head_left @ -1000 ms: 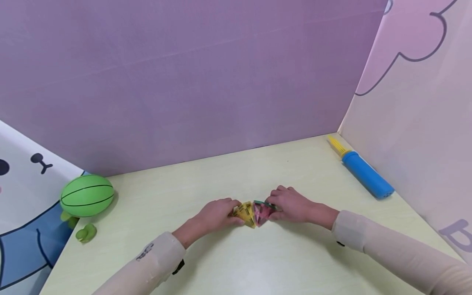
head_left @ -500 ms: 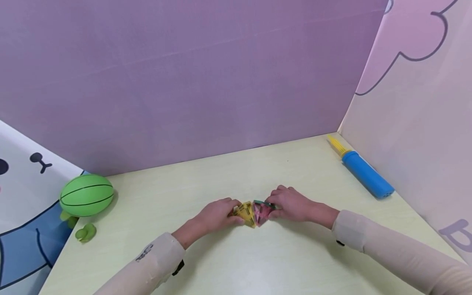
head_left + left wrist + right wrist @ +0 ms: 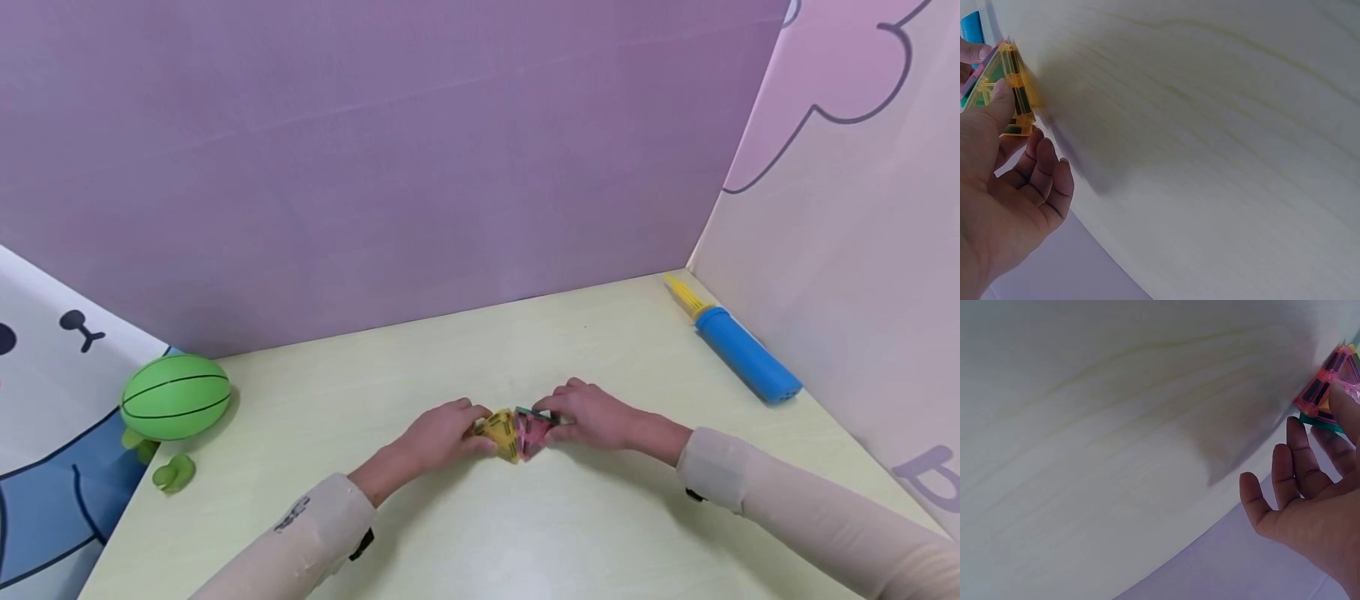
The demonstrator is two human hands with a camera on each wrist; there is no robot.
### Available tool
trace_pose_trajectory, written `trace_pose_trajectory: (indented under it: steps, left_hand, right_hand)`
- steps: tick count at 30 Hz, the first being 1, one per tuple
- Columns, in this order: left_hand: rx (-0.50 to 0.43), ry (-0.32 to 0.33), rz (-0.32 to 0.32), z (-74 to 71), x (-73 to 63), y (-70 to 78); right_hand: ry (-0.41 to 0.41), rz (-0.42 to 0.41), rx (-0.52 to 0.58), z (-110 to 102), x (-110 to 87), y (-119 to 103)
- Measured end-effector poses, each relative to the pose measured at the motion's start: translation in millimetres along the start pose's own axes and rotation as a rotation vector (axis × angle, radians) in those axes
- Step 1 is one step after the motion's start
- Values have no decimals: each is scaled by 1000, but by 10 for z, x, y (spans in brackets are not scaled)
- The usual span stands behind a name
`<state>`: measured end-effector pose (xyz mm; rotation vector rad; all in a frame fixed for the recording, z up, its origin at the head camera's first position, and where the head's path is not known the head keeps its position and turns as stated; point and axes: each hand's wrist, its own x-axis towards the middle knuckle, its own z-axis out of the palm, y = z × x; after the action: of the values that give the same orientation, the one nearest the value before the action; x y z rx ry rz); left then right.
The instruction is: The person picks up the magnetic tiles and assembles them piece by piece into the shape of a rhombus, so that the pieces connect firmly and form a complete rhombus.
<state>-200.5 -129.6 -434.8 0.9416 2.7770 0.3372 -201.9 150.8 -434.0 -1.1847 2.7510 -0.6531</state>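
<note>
My left hand (image 3: 442, 437) pinches a yellow triangular magnetic tile (image 3: 501, 433) between thumb and fingers. In the left wrist view the thumb presses on the face of the yellow tile (image 3: 1020, 94), while the other fingers curl loosely below. My right hand (image 3: 596, 417) pinches a pink triangular magnetic tile (image 3: 534, 437) with a green tile (image 3: 534, 412) along its top edge. The pink tile (image 3: 1322, 384) shows dark magnets in its rim in the right wrist view. Yellow and pink pieces meet side by side, low over the table (image 3: 517, 533).
A green ball with black lines (image 3: 176, 397) lies at the table's left corner, with a small green toy (image 3: 174, 474) in front of it. At the back right lies a blue hand pump (image 3: 746, 354) with a yellow nozzle. A purple wall (image 3: 420, 167) stands behind.
My right fingers have shifted slightly to the left along the pink and green tiles. The left hand and its yellow tile stay almost where they were.
</note>
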Motion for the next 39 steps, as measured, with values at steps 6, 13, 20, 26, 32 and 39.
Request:
trace_pose_trajectory:
  steps: [6,13,20,26,32,39]
  left_hand:
    - [13,35,21,-21,8,13]
    - [24,37,31,-23,26,51]
    - [-11,11,-4,-18,13,49]
    - [-63,-20,-29,-31,22,44]
    - [-89,-9,-47,-40,32,40]
    - [-120,75,-79,-72,21,2]
  right_hand:
    - [7,3,18,2,7,3]
    - [12,-14,48,-5,24,-21]
    - [-14,14,61,2,17,-33]
    - [-23,35,76,8,16,-34]
    - [-12,39,62,13,46,-30]
    - [26,51,11,-10,91,-65]
